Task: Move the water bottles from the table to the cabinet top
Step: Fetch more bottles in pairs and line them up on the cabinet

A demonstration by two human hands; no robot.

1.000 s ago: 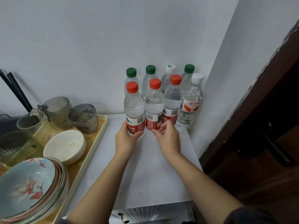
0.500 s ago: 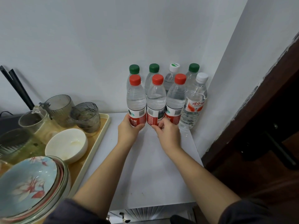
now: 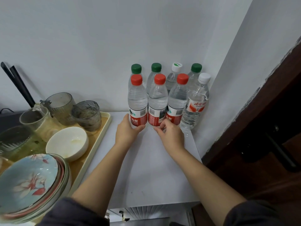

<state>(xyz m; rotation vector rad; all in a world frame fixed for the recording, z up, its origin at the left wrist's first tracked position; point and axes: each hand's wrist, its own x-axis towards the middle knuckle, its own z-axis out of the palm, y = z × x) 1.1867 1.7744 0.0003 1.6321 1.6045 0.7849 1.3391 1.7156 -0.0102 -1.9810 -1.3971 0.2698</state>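
Several water bottles stand upright in two rows in the corner of the white cabinet top (image 3: 146, 168). The front row has three red-capped bottles and a white-capped one (image 3: 196, 105). Green and white caps show behind them. My left hand (image 3: 128, 131) grips the base of the left red-capped bottle (image 3: 137, 101). My right hand (image 3: 170, 134) holds the base of the middle red-capped bottle (image 3: 158, 103), fingers curled at its bottom edge. The third red-capped bottle (image 3: 177, 101) stands just right of it.
A beige tray (image 3: 99, 141) at the left carries glass cups (image 3: 86, 115), a white bowl (image 3: 67, 142) and stacked patterned bowls (image 3: 31, 183). White walls close the corner behind and right of the bottles. A dark wooden door frame (image 3: 260, 111) lies to the right.
Both hands have slid the two red-capped bottles back against the rear row. The camera has drifted slightly; the grips look unchanged.
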